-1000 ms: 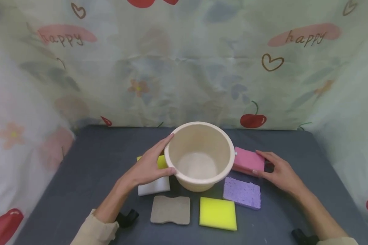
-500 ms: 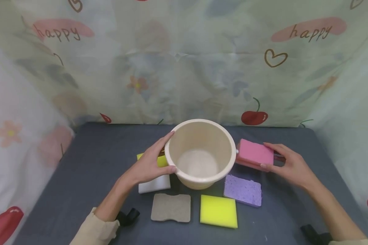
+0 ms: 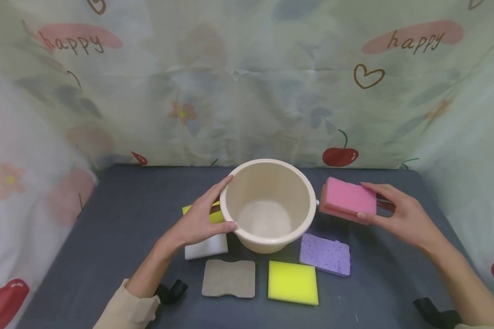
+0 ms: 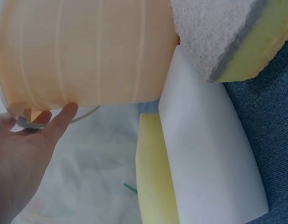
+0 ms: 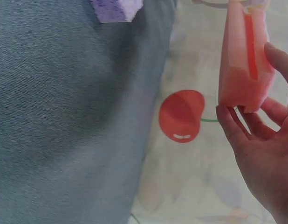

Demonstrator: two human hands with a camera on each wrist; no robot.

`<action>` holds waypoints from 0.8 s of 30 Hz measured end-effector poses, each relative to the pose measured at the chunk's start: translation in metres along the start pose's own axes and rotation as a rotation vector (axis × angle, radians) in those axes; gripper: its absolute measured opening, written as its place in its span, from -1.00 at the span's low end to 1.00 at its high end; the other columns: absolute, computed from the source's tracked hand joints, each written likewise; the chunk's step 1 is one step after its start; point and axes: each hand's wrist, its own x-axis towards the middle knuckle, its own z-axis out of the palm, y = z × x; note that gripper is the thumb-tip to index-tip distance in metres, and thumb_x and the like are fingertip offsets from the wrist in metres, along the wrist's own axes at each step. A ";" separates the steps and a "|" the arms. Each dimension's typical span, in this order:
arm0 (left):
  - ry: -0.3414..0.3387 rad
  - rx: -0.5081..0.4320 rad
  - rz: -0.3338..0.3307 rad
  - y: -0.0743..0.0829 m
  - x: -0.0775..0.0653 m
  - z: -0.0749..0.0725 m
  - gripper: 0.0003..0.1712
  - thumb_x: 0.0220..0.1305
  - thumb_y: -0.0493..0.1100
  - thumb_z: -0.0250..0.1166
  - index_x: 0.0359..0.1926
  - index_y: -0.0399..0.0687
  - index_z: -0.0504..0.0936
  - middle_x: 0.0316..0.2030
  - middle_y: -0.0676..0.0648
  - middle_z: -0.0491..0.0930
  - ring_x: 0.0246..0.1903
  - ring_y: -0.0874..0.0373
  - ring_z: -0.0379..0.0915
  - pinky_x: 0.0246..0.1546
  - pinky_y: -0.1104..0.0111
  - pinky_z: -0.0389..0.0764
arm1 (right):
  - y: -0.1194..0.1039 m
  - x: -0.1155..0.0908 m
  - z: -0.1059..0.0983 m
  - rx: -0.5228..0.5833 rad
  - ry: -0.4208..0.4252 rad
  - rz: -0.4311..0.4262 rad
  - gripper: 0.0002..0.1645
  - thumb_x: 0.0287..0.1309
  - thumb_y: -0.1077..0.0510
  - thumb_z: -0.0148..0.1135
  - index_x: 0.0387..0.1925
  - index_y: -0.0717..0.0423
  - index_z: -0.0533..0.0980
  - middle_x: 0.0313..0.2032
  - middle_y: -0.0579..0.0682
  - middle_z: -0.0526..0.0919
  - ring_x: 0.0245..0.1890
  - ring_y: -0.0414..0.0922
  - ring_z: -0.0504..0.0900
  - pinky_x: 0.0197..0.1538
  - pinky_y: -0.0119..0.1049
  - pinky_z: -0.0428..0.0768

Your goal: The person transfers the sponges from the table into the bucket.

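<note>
A cream plastic bucket (image 3: 263, 249) stands in the middle of the table. My left hand (image 3: 201, 220) grips its left rim, thumb at the front and fingers further back, beside the thin handle in the left wrist view. My right hand (image 3: 405, 217) holds a thick pink sponge (image 3: 350, 196) by its right end, thumb and fingers on opposite edges. The sponge is lifted, just right of the bucket. A groove runs along its side in the right wrist view.
Around the bucket's front lie a white sponge (image 3: 206, 247), a grey-faced notched scouring sponge (image 3: 228, 278), a yellow sponge (image 3: 292, 283) and a purple sponge (image 3: 325, 255). Another yellow sponge (image 3: 218, 217) is partly hidden behind my left hand. A printed curtain (image 3: 238, 114) stands behind the table.
My right hand has drawn the pink sponge rightward and up, away from the bucket's side. My left hand keeps its grip on the rim. The head view has shifted slightly.
</note>
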 end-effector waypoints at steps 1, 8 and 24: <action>-0.001 -0.003 0.000 0.000 0.000 0.000 0.15 0.14 0.03 0.49 0.57 0.26 -0.06 0.49 0.03 0.06 0.36 0.04 0.23 0.19 0.21 0.47 | -0.001 0.000 -0.002 0.004 0.004 -0.003 -0.06 -0.06 0.02 0.60 0.36 0.09 0.40 0.14 0.12 0.51 0.02 0.03 0.50 -0.05 -0.82 0.28; -0.003 0.007 -0.015 -0.001 0.002 0.001 0.14 0.17 0.05 0.46 0.58 0.27 -0.10 0.49 0.01 0.04 0.35 0.00 0.24 0.19 0.15 0.47 | -0.010 0.002 -0.011 0.015 0.018 -0.056 -0.08 -0.07 0.10 0.60 0.35 0.11 0.41 0.14 0.16 0.50 -0.02 -0.43 0.40 -0.04 -0.82 0.30; 0.007 -0.045 -0.022 -0.002 0.005 0.003 0.20 0.07 0.05 0.54 0.57 0.30 -0.05 0.48 0.04 0.06 0.37 0.00 0.20 0.17 0.18 0.49 | -0.038 0.013 -0.030 0.046 0.063 -0.102 -0.10 -0.09 0.21 0.59 0.34 0.06 0.43 0.14 0.04 0.49 -0.03 -0.42 0.41 -0.02 -0.80 0.33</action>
